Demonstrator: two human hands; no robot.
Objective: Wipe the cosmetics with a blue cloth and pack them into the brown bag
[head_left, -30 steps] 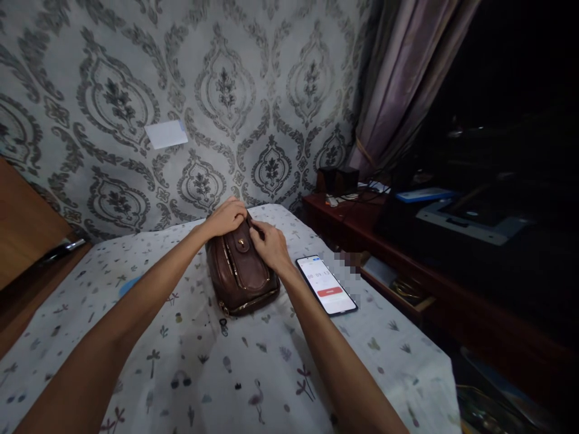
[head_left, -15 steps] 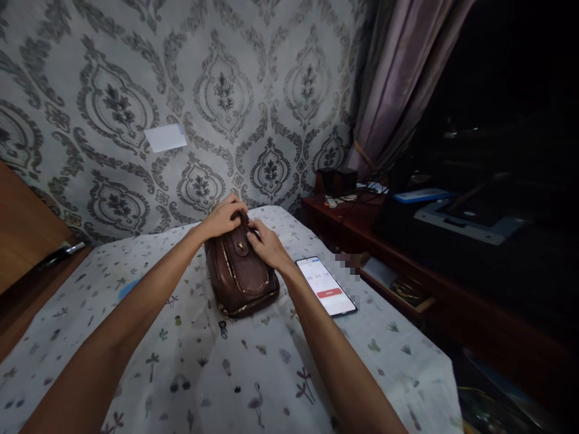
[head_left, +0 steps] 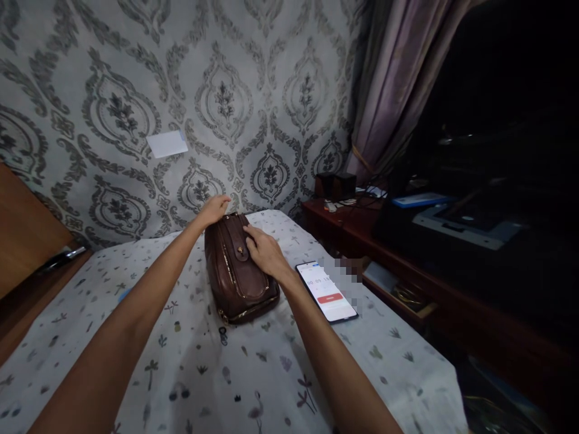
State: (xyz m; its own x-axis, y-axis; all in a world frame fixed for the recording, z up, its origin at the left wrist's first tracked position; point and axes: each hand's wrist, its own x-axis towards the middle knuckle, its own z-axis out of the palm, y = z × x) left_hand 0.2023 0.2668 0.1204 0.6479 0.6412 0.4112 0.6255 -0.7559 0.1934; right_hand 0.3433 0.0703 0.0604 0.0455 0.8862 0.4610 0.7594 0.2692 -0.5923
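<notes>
A brown leather bag (head_left: 253,280) with gold zippers and a flap with a small gold clasp lies on the patterned white sheet. My left hand (head_left: 214,211) is at its far left corner, near a gold zipper along the top end. The fingers there are closed, and whatever is between them is hidden. On the bag's right side rests my right hand (head_left: 266,250), fingertips gripping the leather near the clasp and thumb bent beside them. Right of the bag, a phone (head_left: 332,301) lies face up with a running timer on its screen.
The sheet (head_left: 203,386) reaches the patterned wall behind. To the right stands a dark red desk (head_left: 323,211) with small dark boxes, cables and an open drawer (head_left: 407,295). A wooden board (head_left: 27,235) borders the left side. A purple curtain (head_left: 393,78) hangs at the back right.
My left hand has left the bag's strap area and moved up and left to the far end. My right hand has slid slightly down the right side, uncovering the flap's top.
</notes>
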